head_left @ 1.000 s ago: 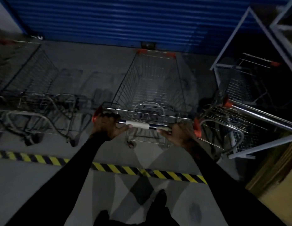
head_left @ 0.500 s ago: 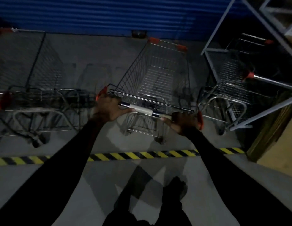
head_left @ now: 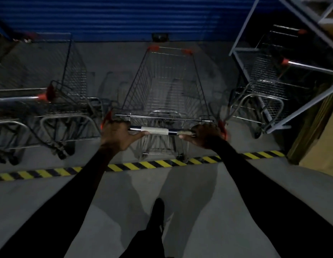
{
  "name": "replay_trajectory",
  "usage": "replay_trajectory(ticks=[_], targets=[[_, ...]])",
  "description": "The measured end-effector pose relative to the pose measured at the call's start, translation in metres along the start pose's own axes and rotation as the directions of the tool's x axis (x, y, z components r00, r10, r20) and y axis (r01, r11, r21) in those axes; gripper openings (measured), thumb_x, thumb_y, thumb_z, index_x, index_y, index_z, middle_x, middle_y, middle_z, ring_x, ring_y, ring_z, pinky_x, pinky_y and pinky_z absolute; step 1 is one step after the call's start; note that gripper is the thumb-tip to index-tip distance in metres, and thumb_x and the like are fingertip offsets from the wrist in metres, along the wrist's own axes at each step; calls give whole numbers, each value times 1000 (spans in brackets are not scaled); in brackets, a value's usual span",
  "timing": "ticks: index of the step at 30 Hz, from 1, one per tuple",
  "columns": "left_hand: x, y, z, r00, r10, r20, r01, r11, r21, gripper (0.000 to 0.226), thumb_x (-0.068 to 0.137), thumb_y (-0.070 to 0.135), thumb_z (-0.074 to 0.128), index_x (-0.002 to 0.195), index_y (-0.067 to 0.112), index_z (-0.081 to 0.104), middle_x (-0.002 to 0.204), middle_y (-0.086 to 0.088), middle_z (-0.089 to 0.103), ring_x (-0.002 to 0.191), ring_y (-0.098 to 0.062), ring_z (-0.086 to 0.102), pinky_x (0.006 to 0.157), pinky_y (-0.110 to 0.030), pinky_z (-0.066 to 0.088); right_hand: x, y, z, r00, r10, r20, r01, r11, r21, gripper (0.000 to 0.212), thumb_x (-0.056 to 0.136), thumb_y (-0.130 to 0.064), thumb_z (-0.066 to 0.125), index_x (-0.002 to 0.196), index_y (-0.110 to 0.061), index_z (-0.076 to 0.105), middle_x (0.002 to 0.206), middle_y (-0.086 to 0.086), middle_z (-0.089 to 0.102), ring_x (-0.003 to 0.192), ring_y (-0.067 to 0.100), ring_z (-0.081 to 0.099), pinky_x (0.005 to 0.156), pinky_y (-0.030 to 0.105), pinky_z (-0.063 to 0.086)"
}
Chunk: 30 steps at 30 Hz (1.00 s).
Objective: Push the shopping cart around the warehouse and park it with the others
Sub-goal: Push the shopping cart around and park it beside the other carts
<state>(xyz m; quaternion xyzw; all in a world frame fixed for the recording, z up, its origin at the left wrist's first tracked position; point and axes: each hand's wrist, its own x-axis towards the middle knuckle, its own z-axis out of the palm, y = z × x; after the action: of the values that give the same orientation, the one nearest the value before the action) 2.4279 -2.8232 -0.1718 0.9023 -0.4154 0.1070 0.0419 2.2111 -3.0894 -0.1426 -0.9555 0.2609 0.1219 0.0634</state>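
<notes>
A wire shopping cart [head_left: 167,86] with red corner caps stands straight ahead of me, its nose toward the blue shutter. Its dark handle bar [head_left: 154,130] carries a white sleeve in the middle. My left hand [head_left: 116,135] grips the bar's left end and my right hand [head_left: 205,135] grips its right end. The cart's rear wheels sit just beyond the striped floor line. Parked carts [head_left: 55,101] stand to the left, and another parked cart [head_left: 264,84] stands to the right.
A blue roller shutter [head_left: 124,17] closes off the far side. Yellow-black hazard tape [head_left: 143,164] crosses the floor under my arms. A grey metal rack frame [head_left: 242,41] leans over the right cart. A tan box or board [head_left: 322,140] stands at the right edge.
The cart has swung from angled right to pointing straight at the shutter, between the left and right carts. Both hands have stayed on the bar.
</notes>
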Motion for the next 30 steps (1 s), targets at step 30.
replay_trajectory(ticks=[30], targets=[[-380,-38,-97,901,-91,424,84,996,34,105,65,116,13,90,36,77,83,13,79,89,-17,79,122,-67,31,-323,-143,76,976,-130,172,160,972,-170,99,72,-106,7,105,-33,66,99,-9,73,104,16,72,124,52,18]])
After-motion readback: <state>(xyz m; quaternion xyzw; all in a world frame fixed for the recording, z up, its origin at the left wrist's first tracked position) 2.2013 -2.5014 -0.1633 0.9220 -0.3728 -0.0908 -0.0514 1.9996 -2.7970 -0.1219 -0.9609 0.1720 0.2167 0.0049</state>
